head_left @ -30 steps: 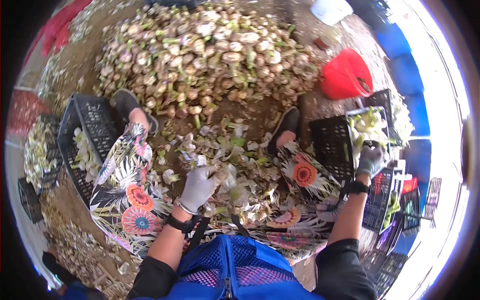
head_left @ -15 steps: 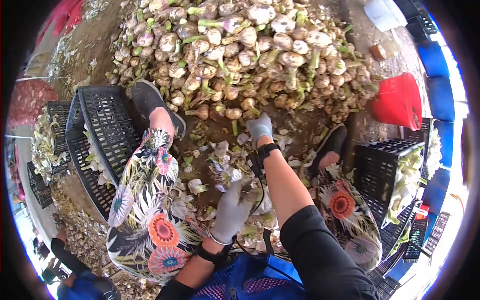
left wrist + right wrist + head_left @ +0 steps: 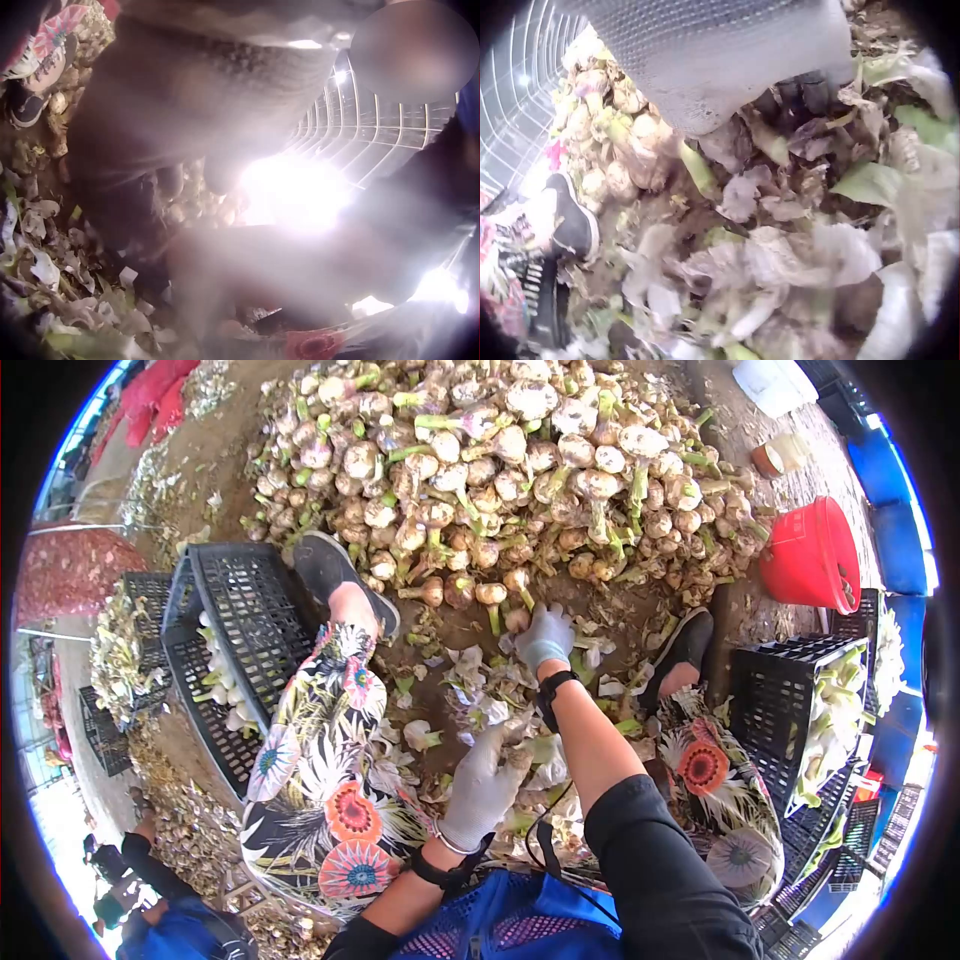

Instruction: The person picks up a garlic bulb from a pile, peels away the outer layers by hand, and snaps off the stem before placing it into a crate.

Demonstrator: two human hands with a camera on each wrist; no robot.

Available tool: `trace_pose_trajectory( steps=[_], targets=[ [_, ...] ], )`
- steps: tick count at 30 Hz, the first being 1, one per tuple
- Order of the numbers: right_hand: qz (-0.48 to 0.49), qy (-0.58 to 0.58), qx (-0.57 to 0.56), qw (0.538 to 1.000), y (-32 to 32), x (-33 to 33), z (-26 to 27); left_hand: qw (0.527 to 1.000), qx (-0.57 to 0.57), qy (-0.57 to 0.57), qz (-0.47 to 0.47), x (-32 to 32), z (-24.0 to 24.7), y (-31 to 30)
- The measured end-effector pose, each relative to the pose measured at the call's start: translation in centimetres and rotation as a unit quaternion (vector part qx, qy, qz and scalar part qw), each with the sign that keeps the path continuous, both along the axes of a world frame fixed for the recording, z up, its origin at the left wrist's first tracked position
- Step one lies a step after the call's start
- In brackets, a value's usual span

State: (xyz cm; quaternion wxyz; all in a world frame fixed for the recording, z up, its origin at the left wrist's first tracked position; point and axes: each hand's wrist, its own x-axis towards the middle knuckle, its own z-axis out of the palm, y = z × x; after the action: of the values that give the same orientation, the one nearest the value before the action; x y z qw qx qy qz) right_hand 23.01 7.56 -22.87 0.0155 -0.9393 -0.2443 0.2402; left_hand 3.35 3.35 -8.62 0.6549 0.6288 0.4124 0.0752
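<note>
In the head view my right hand [image 3: 545,640], in a grey-white glove, is low at the near edge of a heap of unpeeled garlic [image 3: 480,480]. Its fingers curl round a garlic bulb [image 3: 517,620] beside the thumb. From the right wrist view the glove [image 3: 727,67] covers most of that bulb, and dark fingertips [image 3: 802,94] press among dry skins. My left hand [image 3: 483,785], gloved with soiled fingertips, hovers over the peelings between the legs, fingers loosely bent. Glare and blur fill the left wrist view, where the glove [image 3: 202,90] shows dark with nothing seen in it.
Peelings [image 3: 480,680] cover the ground between two shoes. A black crate [image 3: 250,620] of cleaned garlic stands left; another crate [image 3: 775,700], with green-stemmed garlic, stands right. Beyond it are a red bucket [image 3: 815,555] and white bucket [image 3: 775,385]. Another person [image 3: 180,920] is at lower left.
My right hand has gone from the right-hand crate to the heap's edge, then drawn slightly back with a bulb. My left hand stays above the peelings. The head view has shifted.
</note>
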Motion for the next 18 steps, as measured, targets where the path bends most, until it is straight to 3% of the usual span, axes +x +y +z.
trace_pose_trajectory(
  steps=[1, 3, 5, 7, 8, 9, 10, 11, 13, 14, 15, 16, 17, 18],
  targets=[
    [-0.003, 0.002, 0.009, 1.000, 0.0, 0.3, -0.6, 1.000, 0.027, -0.005, 0.011, -0.1, 0.0, 0.3],
    [0.001, 0.115, 0.016, 0.993, -0.7, 1.2, -2.0, 1.000, 0.009, 0.010, 0.003, -0.1, 0.4, 1.0],
    [-0.017, 0.131, 0.054, 0.990, -2.9, 1.1, -3.1, 0.999, 0.025, 0.032, 0.016, 0.5, 1.0, 1.2],
    [0.058, 0.212, 0.074, 0.973, -5.0, 0.9, -1.5, 0.999, 0.039, 0.013, 0.016, 0.5, -0.7, 1.0],
    [0.067, 0.293, 0.115, 0.947, -6.2, 0.9, 0.0, 0.983, 0.179, 0.035, -0.011, 1.0, -0.8, 1.1],
    [0.105, 0.278, 0.109, 0.949, -7.7, -0.1, -1.5, 0.946, 0.317, 0.057, -0.037, 1.3, -0.7, 1.3],
    [0.151, 0.303, 0.216, 0.916, -9.4, -0.5, 1.3, 0.936, 0.341, 0.052, -0.063, 1.7, -0.2, 1.7],
    [0.161, 0.348, 0.165, 0.909, -9.4, -0.8, 6.3, 0.936, 0.343, 0.047, -0.064, 1.8, 0.0, 1.8],
    [0.277, 0.343, 0.236, 0.866, -11.3, -1.6, 8.2, 0.942, 0.316, 0.002, -0.112, 1.6, 0.2, 1.7],
    [0.277, 0.337, 0.239, 0.868, -12.2, -1.6, 9.3, 0.947, 0.301, -0.029, -0.108, 1.1, -0.1, 1.4],
    [0.131, 0.390, 0.318, 0.854, -12.6, -1.5, 12.3, 0.945, 0.305, -0.035, -0.110, 1.2, 0.6, 1.1],
    [-0.016, 0.432, 0.390, 0.813, -13.0, -1.6, 14.2, 0.970, 0.235, -0.039, -0.056, 1.4, 1.5, 0.9],
    [-0.090, 0.378, 0.521, 0.760, -14.0, -1.8, 12.7, 0.986, 0.163, -0.042, -0.001, 1.4, 2.2, 0.7],
    [-0.203, 0.366, 0.524, 0.742, -14.4, -2.2, 13.7, 0.982, 0.177, -0.065, 0.025, 1.3, 2.2, 0.5]
  ],
)
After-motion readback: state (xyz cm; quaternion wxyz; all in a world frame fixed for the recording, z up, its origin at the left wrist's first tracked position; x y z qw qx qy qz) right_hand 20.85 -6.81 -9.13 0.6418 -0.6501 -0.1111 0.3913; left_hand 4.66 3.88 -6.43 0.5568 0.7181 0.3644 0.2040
